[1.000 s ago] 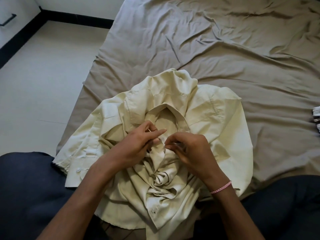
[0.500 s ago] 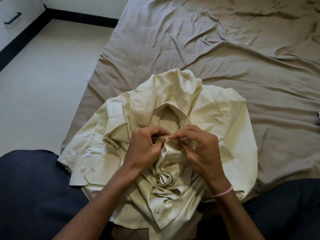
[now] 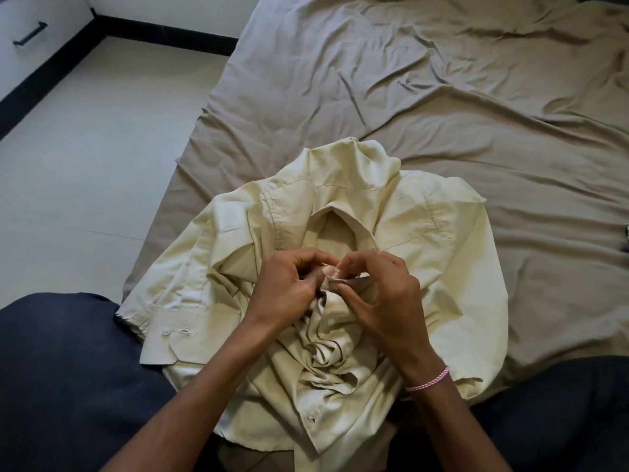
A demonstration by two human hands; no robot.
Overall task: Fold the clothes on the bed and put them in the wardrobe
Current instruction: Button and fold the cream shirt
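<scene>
On the bed (image 3: 442,97): cream shirt (image 3: 425,233), soft, limp, light; left hand (image 3: 286,287) and right hand (image 3: 384,294) pinch its placket below the collar.

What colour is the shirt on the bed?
The shirt is a plain pale cream-yellow with no pattern, shown best in the head view.

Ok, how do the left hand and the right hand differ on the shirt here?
The right hand has a pink-and-white band at its wrist; the left hand has a bare wrist. The left hand's fingers curl tightly together; the right hand's outer fingers arch apart. Both pinch the front of the pale yellow shirt just below the collar.
</scene>
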